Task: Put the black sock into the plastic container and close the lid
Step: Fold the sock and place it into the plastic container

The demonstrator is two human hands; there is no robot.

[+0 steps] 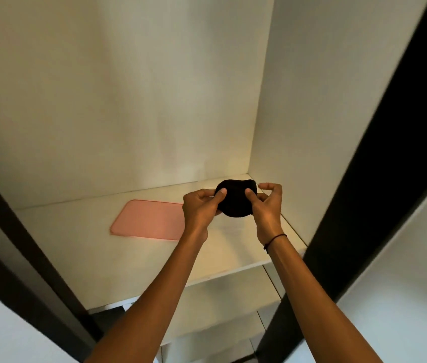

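Observation:
A black sock point(235, 199), bunched into a rounded lump, is held between both hands above the right back part of a white shelf point(154, 260). My left hand point(202, 205) pinches its left side, thumb on top. My right hand point(266, 205) pinches its right side, thumb on the sock and the other fingers curled. A flat pink lid point(149, 220) lies on the shelf to the left of my hands. A faint clear rim shows behind the sock, but I cannot make out the plastic container itself.
The shelf sits in a white wardrobe niche with a back wall point(128, 100) and a right side wall point(312, 127). Dark door frames stand at the left point(24, 258) and the right point(364, 179). Lower shelves point(220, 318) show beneath.

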